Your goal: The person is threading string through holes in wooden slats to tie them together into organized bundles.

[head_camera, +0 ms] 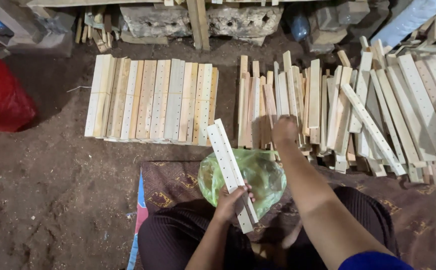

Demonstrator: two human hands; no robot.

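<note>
My left hand [234,201] grips two pale wooden slats with drilled holes [226,157], held together and pointing up and to the left over my lap. Stretched forward, my right hand [284,129] rests with fingers closed on a slat in the loose pile of slats [358,110] straight ahead. I cannot tell whether it has lifted the slat. A green translucent plastic bag [263,175] lies in front of my knees, under the held slats.
A neat row of drilled slats [150,99] lies flat on the dirt floor at the left. A red plastic bag [0,95] sits at the far left. Stone blocks and wood scraps [203,20] line the back. A patterned cloth [165,182] lies under me.
</note>
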